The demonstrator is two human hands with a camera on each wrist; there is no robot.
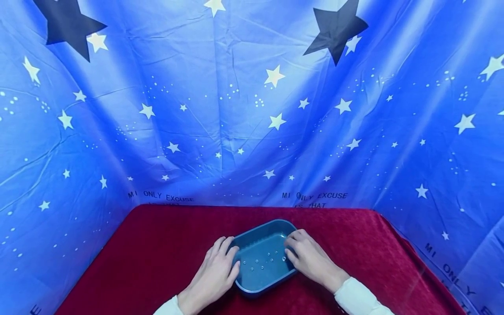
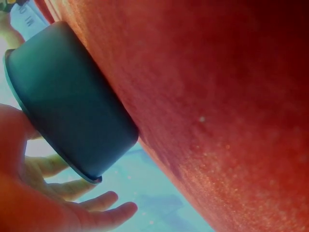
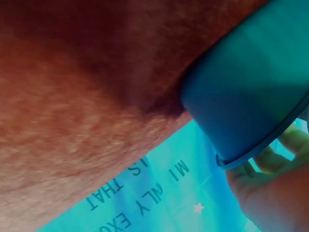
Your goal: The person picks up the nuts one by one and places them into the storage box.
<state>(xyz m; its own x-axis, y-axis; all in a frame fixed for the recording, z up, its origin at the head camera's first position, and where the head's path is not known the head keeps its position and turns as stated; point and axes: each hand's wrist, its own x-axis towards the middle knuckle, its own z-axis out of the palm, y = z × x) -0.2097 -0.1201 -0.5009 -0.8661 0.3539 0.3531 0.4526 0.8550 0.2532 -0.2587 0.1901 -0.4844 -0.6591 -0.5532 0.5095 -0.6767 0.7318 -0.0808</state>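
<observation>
A dark teal, rounded rectangular tub [image 1: 267, 282] stands tilted across the cloth, its right end farther back. Inside, several small clear round bits that look like beads [image 1: 257, 261] lie scattered on the floor of the tub. My left hand [image 1: 215, 267] is at its left rim, thumb over the near part; the left wrist view shows the fingers [image 2: 113, 212] fairly straight, two reaching past the corner. Over the right rim my right hand [image 1: 309, 258] lies with loosely bent fingers, their tips hidden behind the rim [image 3: 263, 145] in the right wrist view.
Dark red velvety cloth [image 1: 165, 245] covers the table, which extends to both sides of the tub. Blue fabric [image 1: 236, 87] printed with stars and lettering hangs behind and along both sides. White sleeves [image 1: 360, 297] cover the forearms.
</observation>
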